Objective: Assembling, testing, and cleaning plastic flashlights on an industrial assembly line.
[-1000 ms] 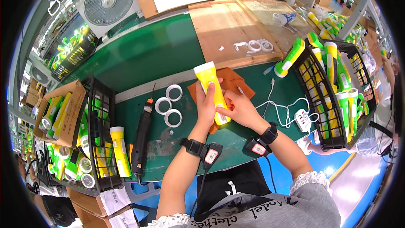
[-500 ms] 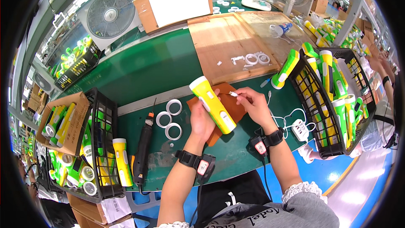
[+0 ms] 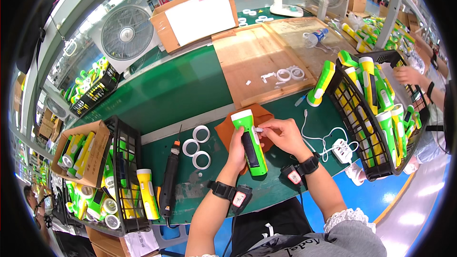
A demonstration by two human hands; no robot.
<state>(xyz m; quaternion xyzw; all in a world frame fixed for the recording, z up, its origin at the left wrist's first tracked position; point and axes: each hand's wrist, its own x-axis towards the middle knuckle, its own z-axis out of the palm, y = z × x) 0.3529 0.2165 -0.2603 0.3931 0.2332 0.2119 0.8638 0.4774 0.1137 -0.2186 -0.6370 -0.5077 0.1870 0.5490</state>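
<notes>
Lying with long axis running away from the body, green-and-yellow flashlight (image 3: 250, 143) being gripped by left hand (image 3: 236, 148), right hand (image 3: 283, 134) fingertips pinching small white part (image 3: 259, 129) against its right flank.

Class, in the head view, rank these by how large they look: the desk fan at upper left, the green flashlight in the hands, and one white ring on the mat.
1. Desk fan
2. Green flashlight
3. White ring
The fan stands farther from the camera, yet looks largest.
</notes>
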